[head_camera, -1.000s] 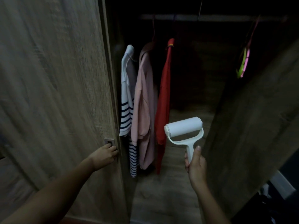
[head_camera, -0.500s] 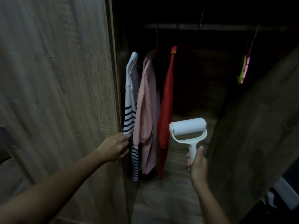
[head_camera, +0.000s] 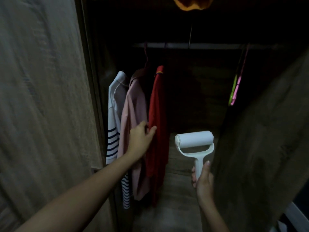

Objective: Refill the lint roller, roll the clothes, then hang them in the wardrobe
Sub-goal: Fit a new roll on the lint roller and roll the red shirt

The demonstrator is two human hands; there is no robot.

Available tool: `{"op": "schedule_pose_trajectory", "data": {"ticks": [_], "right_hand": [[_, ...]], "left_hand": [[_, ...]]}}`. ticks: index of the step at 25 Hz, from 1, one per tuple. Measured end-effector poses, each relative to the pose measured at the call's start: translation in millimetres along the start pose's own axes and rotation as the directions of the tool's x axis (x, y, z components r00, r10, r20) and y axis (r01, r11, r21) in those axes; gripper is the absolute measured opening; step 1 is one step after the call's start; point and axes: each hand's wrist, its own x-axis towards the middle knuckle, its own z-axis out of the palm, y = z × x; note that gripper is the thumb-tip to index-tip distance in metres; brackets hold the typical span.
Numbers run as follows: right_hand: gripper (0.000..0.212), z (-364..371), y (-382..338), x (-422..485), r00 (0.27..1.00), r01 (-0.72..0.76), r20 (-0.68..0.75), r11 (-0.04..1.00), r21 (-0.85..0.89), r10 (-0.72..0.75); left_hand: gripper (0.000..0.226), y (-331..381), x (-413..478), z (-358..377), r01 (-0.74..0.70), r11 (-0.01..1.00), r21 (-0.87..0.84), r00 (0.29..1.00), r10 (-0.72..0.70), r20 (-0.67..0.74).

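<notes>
Inside the dark open wardrobe three garments hang from the rail (head_camera: 209, 46): a white shirt with navy stripes (head_camera: 113, 118), a pink shirt (head_camera: 133, 104) and a red garment (head_camera: 158, 104). My left hand (head_camera: 141, 139) reaches in between the pink shirt and the red garment, fingers spread and touching the red cloth's edge. My right hand (head_camera: 203, 180) grips the handle of a white lint roller (head_camera: 194, 140), held upright to the right of the red garment, its white roll on top.
The open left wardrobe door (head_camera: 41, 97) and right door (head_camera: 267, 139) flank the opening. Green and pink empty hangers (head_camera: 235, 91) hang at the rail's right end. An orange item (head_camera: 192, 3) sits on the shelf above. The wardrobe floor (head_camera: 175, 206) lies below.
My left hand left the left door's edge and moved right into the wardrobe onto the red garment. The view tilted upward; the lint roller stayed about where it was.
</notes>
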Motion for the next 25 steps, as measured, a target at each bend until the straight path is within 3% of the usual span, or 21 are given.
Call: {"op": "schedule_pose_trajectory", "data": {"ticks": [6,8,10,15,19,25], "right_hand": [[0.059,16.1,-1.7,24.7,0.991,0.008,0.133,0.998,0.067,-0.017],[0.068,28.1,1.8,26.6,0.976,0.012,0.213,0.995,0.099,-0.033],[0.073,39.5,6.2,28.5,0.945,0.046,0.316,0.989,0.138,-0.088],[0.040,71.2,24.2,22.7,0.863,0.054,0.484,0.979,0.196,-0.145],[0.035,97.2,47.2,10.8,0.833,0.084,0.533,0.986,0.145,-0.149],[0.035,119.1,82.1,12.4,0.894,0.193,0.430,0.974,-0.115,-0.126]], "left_hand": [[0.022,-1.2,-11.8,-56.0,0.083,0.996,0.017,0.957,-0.075,-0.279],[0.017,-4.4,-3.7,-82.8,0.030,0.996,0.086,0.939,0.001,-0.343],[0.016,-9.8,10.7,-113.8,-0.042,0.980,0.196,0.934,0.108,-0.342],[0.029,-43.6,46.1,-166.5,-0.110,0.868,0.485,0.953,0.231,-0.198],[0.032,-63.2,57.0,-171.2,-0.209,0.856,0.473,0.952,0.289,-0.103],[0.044,-73.9,60.7,-168.5,-0.181,0.879,0.442,0.939,0.288,-0.187]]}}
